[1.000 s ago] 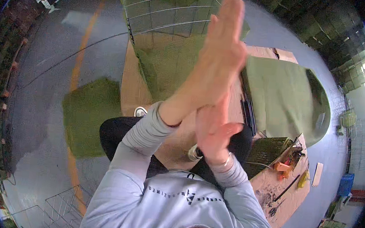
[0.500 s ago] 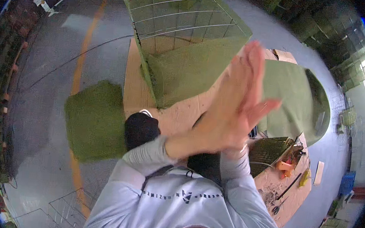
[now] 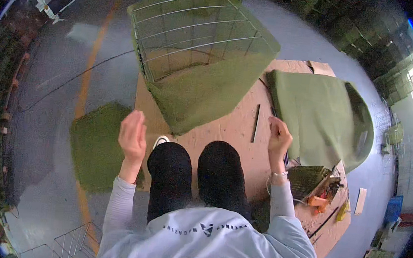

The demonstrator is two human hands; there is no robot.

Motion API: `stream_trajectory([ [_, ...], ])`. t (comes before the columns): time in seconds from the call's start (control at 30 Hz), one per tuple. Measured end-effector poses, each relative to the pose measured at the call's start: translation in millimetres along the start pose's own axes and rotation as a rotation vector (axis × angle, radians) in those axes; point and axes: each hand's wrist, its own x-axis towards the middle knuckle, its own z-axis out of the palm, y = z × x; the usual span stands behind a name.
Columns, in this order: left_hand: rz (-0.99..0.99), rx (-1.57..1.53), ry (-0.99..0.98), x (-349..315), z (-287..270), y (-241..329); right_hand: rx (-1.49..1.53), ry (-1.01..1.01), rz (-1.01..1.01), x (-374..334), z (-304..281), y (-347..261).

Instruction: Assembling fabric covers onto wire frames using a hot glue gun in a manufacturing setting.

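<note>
My left hand (image 3: 133,134) is raised left of my knees, fingers extended and a little blurred, holding nothing. On the other side, my right hand (image 3: 279,140) is raised with its fingers loosely bent and nothing visible in it. Ahead of me a wire frame (image 3: 196,26) partly wrapped in green mesh cloth (image 3: 204,96) rests on a cardboard sheet (image 3: 221,125). A second green cloth-covered piece (image 3: 317,115) lies beyond my right hand. Near that hand a thin dark strip (image 3: 256,124) lies on the cardboard.
A green padded-looking piece (image 3: 97,148) is on the floor at left. At right are a dark ribbed box (image 3: 306,181), an orange tool (image 3: 317,201) and a yellow item (image 3: 343,211). Bare wire frames (image 3: 73,243) lie lower left. A dark cable (image 3: 80,73) crosses the floor.
My hands were pressed together in front of me; they have parted to left and right and drawn back. My knees and the dark strip now show.
</note>
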Motion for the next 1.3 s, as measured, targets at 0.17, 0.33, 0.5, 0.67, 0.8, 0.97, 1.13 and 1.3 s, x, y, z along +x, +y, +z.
stream_trajectory([
  [0.17,0.441,0.064,-0.026,17,32,-19,0.059,-0.218,-0.786,-12,47,-68],
  [0.33,0.512,0.076,0.038,35,44,-38,0.151,-0.422,-1.022,-4,100,-119],
  [0.5,0.566,0.055,-0.013,60,43,-31,0.125,-0.319,-1.059,18,123,-135],
  [0.67,0.551,0.022,0.040,61,49,-36,0.039,-0.238,-1.040,33,130,-129],
  [0.8,0.503,-0.014,0.036,71,47,-31,-0.029,-0.072,-0.950,64,137,-134],
  [0.97,0.424,-0.028,0.017,75,51,-32,0.051,-0.177,-0.939,81,143,-147],
  [1.13,0.463,-0.036,0.109,62,49,-28,0.092,-0.284,-0.833,100,152,-145],
  [1.3,0.511,0.025,0.036,56,48,-33,0.105,-0.342,-0.839,108,158,-151],
])
